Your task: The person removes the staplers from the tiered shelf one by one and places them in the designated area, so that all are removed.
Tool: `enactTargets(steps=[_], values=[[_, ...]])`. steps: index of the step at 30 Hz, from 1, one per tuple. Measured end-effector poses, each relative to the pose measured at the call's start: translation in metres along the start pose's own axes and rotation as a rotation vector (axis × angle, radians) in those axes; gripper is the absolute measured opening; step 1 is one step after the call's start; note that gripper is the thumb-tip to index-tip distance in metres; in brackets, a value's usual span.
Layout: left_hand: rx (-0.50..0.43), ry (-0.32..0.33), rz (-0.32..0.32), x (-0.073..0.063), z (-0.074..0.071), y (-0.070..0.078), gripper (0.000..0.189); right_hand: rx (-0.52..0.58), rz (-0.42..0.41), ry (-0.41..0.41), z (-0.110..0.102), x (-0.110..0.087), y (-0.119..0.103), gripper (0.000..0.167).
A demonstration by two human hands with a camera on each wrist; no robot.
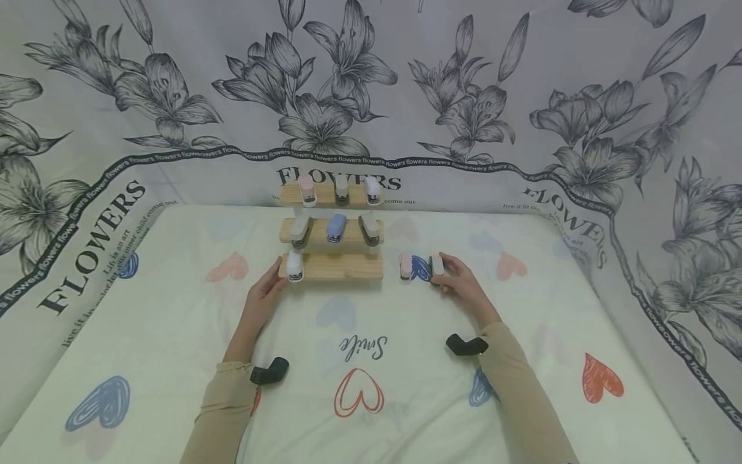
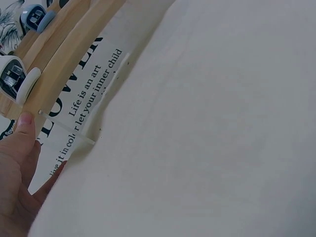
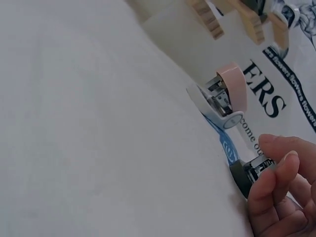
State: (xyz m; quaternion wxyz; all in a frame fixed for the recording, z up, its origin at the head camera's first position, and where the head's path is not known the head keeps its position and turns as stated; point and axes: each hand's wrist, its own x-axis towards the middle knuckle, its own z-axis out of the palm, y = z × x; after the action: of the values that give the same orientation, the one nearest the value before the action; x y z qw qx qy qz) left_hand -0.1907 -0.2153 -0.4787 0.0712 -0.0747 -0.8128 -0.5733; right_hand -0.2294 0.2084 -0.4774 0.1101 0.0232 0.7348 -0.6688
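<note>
A three-tier wooden display rack (image 1: 342,266) carries small staplers. My left hand (image 1: 266,297) holds the left end of its lowest board; in the left wrist view the thumb (image 2: 25,123) presses the board beside a white stapler (image 2: 14,79). To the right of the rack, my right hand (image 1: 460,283) grips a grey stapler (image 1: 437,265) that stands on the cloth. Its dark base and metal front show between thumb and fingers in the right wrist view. Just left of it stands a pink stapler (image 3: 234,89) with a white base, touched by neither hand.
The top board bears a pink stapler (image 1: 306,191), a grey one (image 1: 341,191) and a white one (image 1: 373,191). A blue stapler (image 1: 335,228) sits between two greyish ones on the middle board. A heart-patterned cloth (image 1: 406,374) covers the table; a flowered curtain (image 1: 371,96) hangs behind.
</note>
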Motion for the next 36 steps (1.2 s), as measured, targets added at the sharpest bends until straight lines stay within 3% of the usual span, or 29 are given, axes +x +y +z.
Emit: enactTargets(steps=[2,8,16,20,27,36], values=[[0.015,0.004,0.003,0.002,0.0,-0.009,0.054,-0.039,0.003,-0.001,-0.001,-0.001,0.0,0.075],[0.01,-0.004,-0.041,0.003,0.001,-0.007,0.056,-0.215,-0.045,-0.02,-0.009,-0.008,-0.012,0.082],[0.012,-0.006,-0.047,0.004,0.001,-0.009,0.057,-0.161,-0.169,-0.067,-0.002,-0.018,-0.032,0.073],[0.015,-0.002,-0.053,0.003,0.001,-0.008,0.056,-0.098,-0.214,-0.124,0.011,-0.025,-0.042,0.069],[0.02,0.006,-0.069,0.002,0.0,-0.01,0.057,-0.118,-0.216,-0.241,0.048,-0.044,-0.067,0.069],[0.019,0.016,-0.089,0.0,0.0,-0.011,0.058,-0.121,-0.195,-0.318,0.091,-0.036,-0.05,0.075]])
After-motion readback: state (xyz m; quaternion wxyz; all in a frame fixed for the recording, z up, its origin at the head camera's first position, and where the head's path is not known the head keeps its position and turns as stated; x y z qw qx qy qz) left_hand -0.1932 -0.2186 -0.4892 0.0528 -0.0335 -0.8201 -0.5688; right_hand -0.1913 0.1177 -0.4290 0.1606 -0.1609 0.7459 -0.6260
